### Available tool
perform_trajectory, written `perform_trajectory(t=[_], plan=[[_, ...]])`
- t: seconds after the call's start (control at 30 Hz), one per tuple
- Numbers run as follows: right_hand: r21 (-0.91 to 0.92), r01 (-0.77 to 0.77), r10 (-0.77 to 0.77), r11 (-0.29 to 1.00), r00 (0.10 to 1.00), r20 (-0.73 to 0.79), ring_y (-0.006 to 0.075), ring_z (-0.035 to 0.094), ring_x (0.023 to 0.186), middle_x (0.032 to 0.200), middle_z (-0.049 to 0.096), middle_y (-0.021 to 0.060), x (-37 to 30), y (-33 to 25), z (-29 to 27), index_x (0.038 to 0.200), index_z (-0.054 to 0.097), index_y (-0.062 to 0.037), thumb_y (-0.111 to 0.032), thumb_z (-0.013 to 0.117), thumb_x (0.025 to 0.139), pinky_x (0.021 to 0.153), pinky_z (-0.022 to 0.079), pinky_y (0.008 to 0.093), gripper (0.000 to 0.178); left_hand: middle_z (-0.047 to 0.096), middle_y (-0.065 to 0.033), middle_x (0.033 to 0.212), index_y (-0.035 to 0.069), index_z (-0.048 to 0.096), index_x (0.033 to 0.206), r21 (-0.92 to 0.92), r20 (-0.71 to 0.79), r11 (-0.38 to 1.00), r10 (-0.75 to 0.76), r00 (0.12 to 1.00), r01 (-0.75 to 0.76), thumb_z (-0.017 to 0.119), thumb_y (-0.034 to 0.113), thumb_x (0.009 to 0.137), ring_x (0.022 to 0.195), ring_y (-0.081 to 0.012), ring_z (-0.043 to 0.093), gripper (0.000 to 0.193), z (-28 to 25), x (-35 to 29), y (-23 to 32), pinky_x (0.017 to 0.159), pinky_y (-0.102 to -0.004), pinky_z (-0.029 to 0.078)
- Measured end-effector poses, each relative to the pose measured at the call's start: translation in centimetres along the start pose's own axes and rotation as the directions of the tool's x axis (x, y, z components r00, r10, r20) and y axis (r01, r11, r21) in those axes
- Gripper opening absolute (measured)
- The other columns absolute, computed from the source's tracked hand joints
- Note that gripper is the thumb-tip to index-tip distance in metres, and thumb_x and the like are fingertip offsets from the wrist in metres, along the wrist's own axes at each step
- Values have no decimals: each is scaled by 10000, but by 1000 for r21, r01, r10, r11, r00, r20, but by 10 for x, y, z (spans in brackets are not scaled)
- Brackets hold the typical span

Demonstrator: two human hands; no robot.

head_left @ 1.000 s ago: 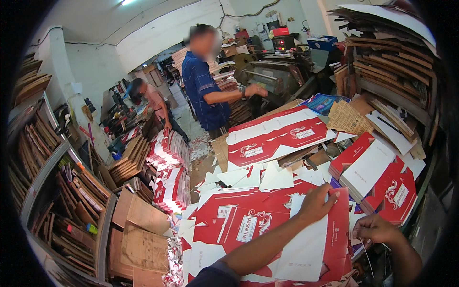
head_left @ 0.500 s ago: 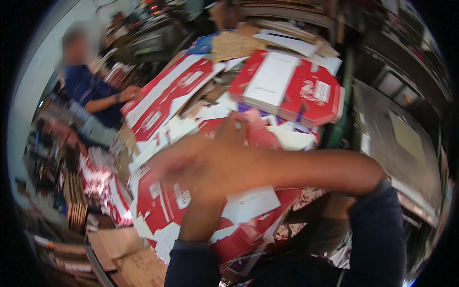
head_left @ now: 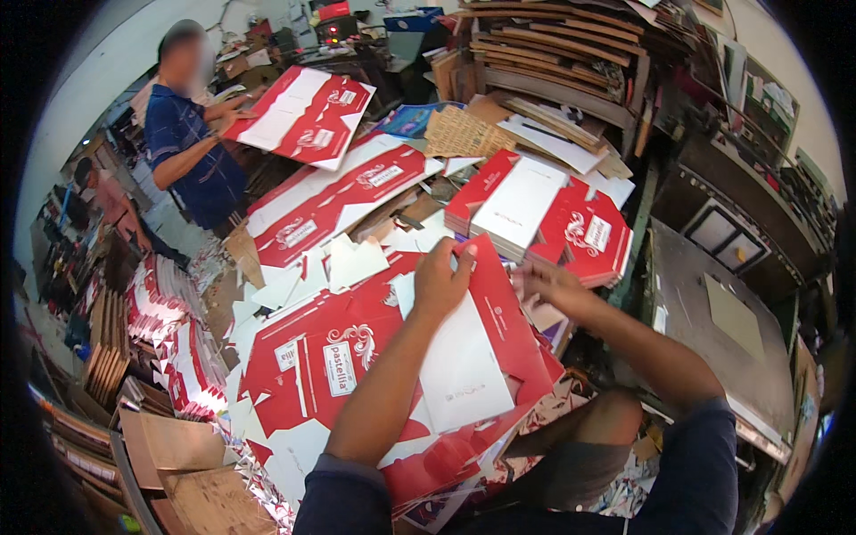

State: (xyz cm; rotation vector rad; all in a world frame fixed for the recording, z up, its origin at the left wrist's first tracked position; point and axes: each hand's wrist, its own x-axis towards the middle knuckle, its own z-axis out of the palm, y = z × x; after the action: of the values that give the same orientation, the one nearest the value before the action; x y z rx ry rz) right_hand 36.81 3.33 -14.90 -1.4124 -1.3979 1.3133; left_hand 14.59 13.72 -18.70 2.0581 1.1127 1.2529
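In front of me lies a red and white printed cardboard sheet (head_left: 464, 357), on top of a messy pile of cut red box blanks (head_left: 308, 366). My left hand (head_left: 440, 281) reaches across to the sheet's far edge and pinches it between thumb and fingers. Just right of that edge hovers my right hand (head_left: 555, 290), slightly blurred, fingers apart and holding nothing I can see. Beyond it sits a neat stack of red and white box blanks (head_left: 517, 209). White offcuts (head_left: 352, 263) are scattered left of my left hand.
At the far left a co-worker (head_left: 192, 152) holds a large printed sheet (head_left: 303, 116) above another stack (head_left: 339, 192). A metal-topped machine table (head_left: 713, 330) stands at right. Wooden boards (head_left: 553, 53) are piled at the back. Waste strips (head_left: 192, 357) heap at left.
My right hand has swung from across my left forearm to the right, clear of it. The red and white sheet's far part is uncovered. The co-worker's sheet is now raised off the stack.
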Motion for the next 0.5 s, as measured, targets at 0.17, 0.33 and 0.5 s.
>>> perform_trajectory(t=[0.17, 0.33, 0.5], plan=[[-8, 55, -49, 998, 942, 333, 122, 658, 908, 1045, 699, 79, -22, 6, 18, 1226, 593, 6, -230, 694, 945, 764, 544, 291, 381, 664, -121, 730, 17, 585, 936, -68, -14, 997, 23, 1000, -24, 609, 364, 990, 641, -244, 635, 352, -1, 1, 7, 605, -378, 481], [195, -32, -52, 980, 910, 411, 151, 680, 959, 1128, 700, 101, -14, 10, 26, 1260, 586, 1, -257, 643, 982, 804, 556, 307, 383, 670, -83, 722, 22, 593, 917, -176, -14, 982, -73, 997, 70, 614, 398, 989, 624, -227, 635, 384, -17, 7, 29, 618, -359, 481], [563, -240, -139, 791, 826, 546, 175, 694, 875, 1103, 713, 120, 3, 29, 23, 1227, 632, -14, -430, 455, 1036, 728, 546, 294, 491, 593, -13, 825, 40, 587, 967, -202, -382, 976, 2, 924, -85, 669, 324, 977, 785, -90, 548, 296, -99, 32, 85, 729, -268, 462]])
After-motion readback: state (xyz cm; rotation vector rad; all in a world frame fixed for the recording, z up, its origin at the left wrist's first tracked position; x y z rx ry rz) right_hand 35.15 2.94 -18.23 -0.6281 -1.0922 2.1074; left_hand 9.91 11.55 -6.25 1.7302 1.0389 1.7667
